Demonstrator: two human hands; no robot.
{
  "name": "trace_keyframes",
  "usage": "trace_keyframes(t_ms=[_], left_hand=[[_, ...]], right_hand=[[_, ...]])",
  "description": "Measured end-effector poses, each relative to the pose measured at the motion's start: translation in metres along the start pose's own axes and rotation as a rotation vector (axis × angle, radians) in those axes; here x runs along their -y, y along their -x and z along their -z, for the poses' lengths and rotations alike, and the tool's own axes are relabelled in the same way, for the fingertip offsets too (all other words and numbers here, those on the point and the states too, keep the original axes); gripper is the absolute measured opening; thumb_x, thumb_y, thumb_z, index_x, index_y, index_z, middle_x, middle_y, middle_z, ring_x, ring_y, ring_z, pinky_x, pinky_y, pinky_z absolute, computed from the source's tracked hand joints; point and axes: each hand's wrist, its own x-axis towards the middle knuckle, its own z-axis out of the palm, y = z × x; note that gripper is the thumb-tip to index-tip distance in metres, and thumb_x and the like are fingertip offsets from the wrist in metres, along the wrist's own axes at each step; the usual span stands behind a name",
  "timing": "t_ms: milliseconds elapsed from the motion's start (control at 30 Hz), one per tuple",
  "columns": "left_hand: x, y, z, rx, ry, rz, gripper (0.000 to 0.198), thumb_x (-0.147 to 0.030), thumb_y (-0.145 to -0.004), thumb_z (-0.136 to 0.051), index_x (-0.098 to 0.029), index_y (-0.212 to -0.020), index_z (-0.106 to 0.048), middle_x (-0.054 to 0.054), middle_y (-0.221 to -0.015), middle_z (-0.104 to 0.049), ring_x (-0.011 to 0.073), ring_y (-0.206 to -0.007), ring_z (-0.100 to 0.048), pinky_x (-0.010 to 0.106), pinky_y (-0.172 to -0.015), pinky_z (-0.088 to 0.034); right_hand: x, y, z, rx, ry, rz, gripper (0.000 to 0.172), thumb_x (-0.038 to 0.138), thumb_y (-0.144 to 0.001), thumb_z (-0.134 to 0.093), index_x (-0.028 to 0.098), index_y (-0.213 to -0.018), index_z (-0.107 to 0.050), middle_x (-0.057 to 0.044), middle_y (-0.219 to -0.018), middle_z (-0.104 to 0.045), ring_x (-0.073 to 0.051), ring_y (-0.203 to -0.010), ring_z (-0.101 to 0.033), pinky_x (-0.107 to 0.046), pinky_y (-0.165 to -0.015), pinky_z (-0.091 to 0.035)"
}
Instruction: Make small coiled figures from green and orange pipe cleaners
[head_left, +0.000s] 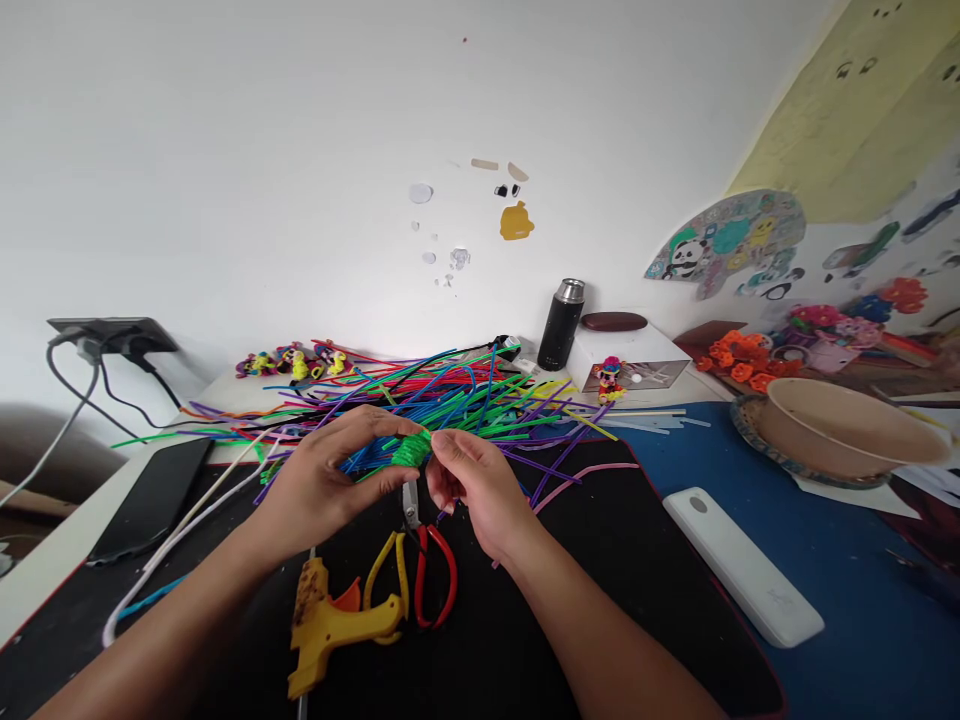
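A small coiled piece of green pipe cleaner [410, 450] is held up between both hands above the black mat [517, 620]. My left hand [330, 465] pinches it from the left, thumb below and fingers above. At its right end, my right hand [476, 485] grips it with thumb and forefinger. Behind the hands lies a wide heap of coloured pipe cleaners [480, 400]. Below them on the mat are red-handled scissors [450, 575], yellow-handled pliers [403, 570] and a yellow glue gun [330, 625].
A black phone [154, 495] lies at the left. Behind the heap stand a black thermos [561, 328] and a white box [637, 355]. To the right are a white case [742, 565] and a beige bowl [847, 430]. Small pipe-cleaner figures [292, 362] sit at the back left.
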Motion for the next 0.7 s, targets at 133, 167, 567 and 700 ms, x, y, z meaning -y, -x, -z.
trace_keyframes(t_ms=[133, 167, 567, 700], left_hand=[[0.0001, 0.0007, -0.0002, 0.006, 0.009, -0.011, 0.029, -0.044, -0.092, -0.085, -0.032, -0.119, -0.083, 0.007, -0.115, -0.084, 0.0302, -0.108, -0.078, 0.04, -0.098, -0.06], [0.0002, 0.001, -0.0002, 0.005, 0.01, -0.015, 0.029, -0.043, -0.092, -0.085, -0.032, -0.119, -0.083, 0.007, -0.115, -0.084, 0.0299, -0.108, -0.078, 0.04, -0.099, -0.059], [0.007, 0.0046, -0.0064, -0.005, 0.082, -0.039, 0.031, -0.035, -0.095, -0.086, -0.03, -0.125, -0.079, 0.005, -0.118, -0.082, 0.0256, -0.11, -0.077, 0.036, -0.101, -0.058], [0.0087, 0.0054, -0.0083, -0.025, 0.116, -0.034, 0.033, -0.035, -0.093, -0.088, -0.031, -0.125, -0.079, 0.005, -0.119, -0.082, 0.0252, -0.111, -0.076, 0.035, -0.102, -0.058]], right_hand=[[0.0004, 0.0005, -0.0007, -0.003, -0.015, -0.006, 0.052, 0.068, -0.085, -0.084, 0.019, -0.081, -0.065, 0.004, -0.059, -0.06, -0.009, -0.047, -0.047, -0.023, -0.048, -0.031], [0.0007, 0.0008, -0.0009, -0.005, -0.021, -0.009, 0.052, 0.067, -0.084, -0.084, 0.019, -0.081, -0.066, 0.004, -0.06, -0.06, -0.009, -0.047, -0.047, -0.023, -0.048, -0.031], [0.0007, 0.0002, -0.0007, -0.019, -0.12, -0.044, 0.054, 0.066, -0.077, -0.091, 0.019, -0.08, -0.066, 0.005, -0.057, -0.061, -0.008, -0.045, -0.047, -0.023, -0.045, -0.029], [0.0014, 0.0009, -0.0025, 0.001, -0.164, -0.058, 0.055, 0.066, -0.074, -0.093, 0.019, -0.077, -0.064, 0.005, -0.056, -0.06, -0.008, -0.044, -0.047, -0.023, -0.044, -0.028]])
